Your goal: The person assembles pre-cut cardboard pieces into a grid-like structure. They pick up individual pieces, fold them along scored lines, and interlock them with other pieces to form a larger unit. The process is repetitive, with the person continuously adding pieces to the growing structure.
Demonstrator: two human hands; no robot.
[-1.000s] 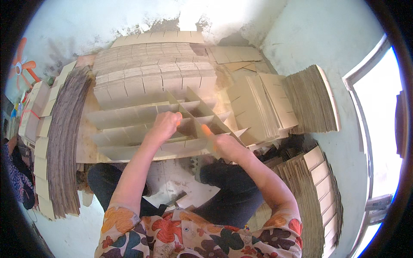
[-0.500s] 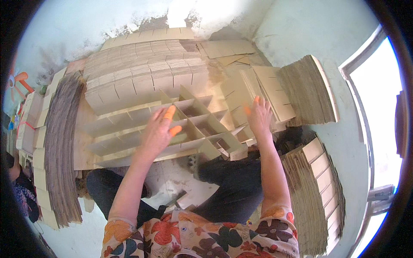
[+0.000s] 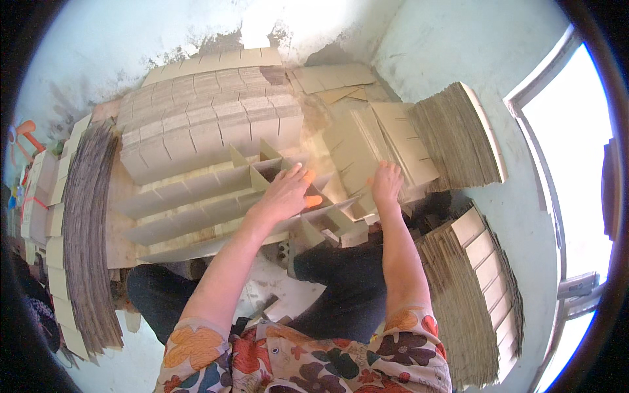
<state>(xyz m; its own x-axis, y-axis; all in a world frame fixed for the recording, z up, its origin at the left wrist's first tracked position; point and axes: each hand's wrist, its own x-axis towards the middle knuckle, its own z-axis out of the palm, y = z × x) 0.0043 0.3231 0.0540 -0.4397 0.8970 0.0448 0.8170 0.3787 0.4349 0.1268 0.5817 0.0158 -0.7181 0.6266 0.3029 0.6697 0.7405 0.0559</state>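
Observation:
A grid of slotted cardboard divider strips stands on edge in front of me; long strips run left to right and shorter ones cross them at the right end. Over those crossings my left hand lies with fingers spread, orange covers on some fingertips. No strip shows clearly in its grasp. My right hand rests at the near edge of a pile of flat slotted cardboard pieces. Its fingers are slightly bent, with the orange-covered thumb apart from them; the contact beneath the fingertips is hidden.
Stacks of slotted cardboard stand behind the grid, at its left, at the far right and at the near right. Flat cardboard sheets lie by the back wall. My legs are bent below the work surface.
My left hand has moved right along the grid, onto its crossing strips. My right hand has come slightly lower and nearer on the flat cardboard pieces. The whole view has shifted a little.

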